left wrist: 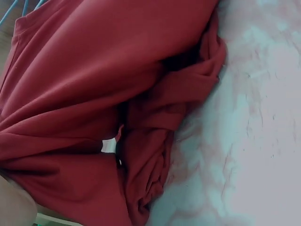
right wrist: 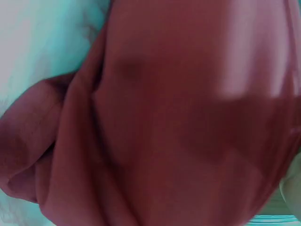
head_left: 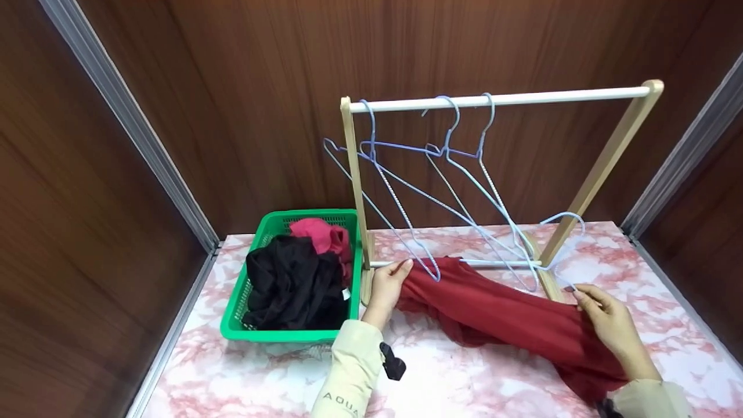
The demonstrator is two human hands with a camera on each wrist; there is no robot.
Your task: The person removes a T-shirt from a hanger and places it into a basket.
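Note:
A dark red garment [head_left: 505, 307] is stretched between my two hands in front of the rack, its lower folds falling to the tabletop. My left hand [head_left: 388, 287] pinches its upper left edge between thumb and fingers. At the other end, my right hand [head_left: 609, 322] grips the cloth near a light blue wire hanger [head_left: 566, 215], whose hook rises above the garment's right part. The rest of that hanger is hard to make out. Red cloth [left wrist: 94, 70] fills much of the left wrist view. Blurred cloth [right wrist: 178, 117] covers most of the right wrist view.
Three blue wire hangers [head_left: 454, 125] hang from the white rail [head_left: 557, 97] of a wooden-ended rack [head_left: 603, 168]. Left of it stands a green basket [head_left: 232, 325] holding black cloth [head_left: 296, 284] and pinkish-red cloth [head_left: 322, 235]. Brown panels [head_left: 261, 87] enclose the marbled table [head_left: 197, 371].

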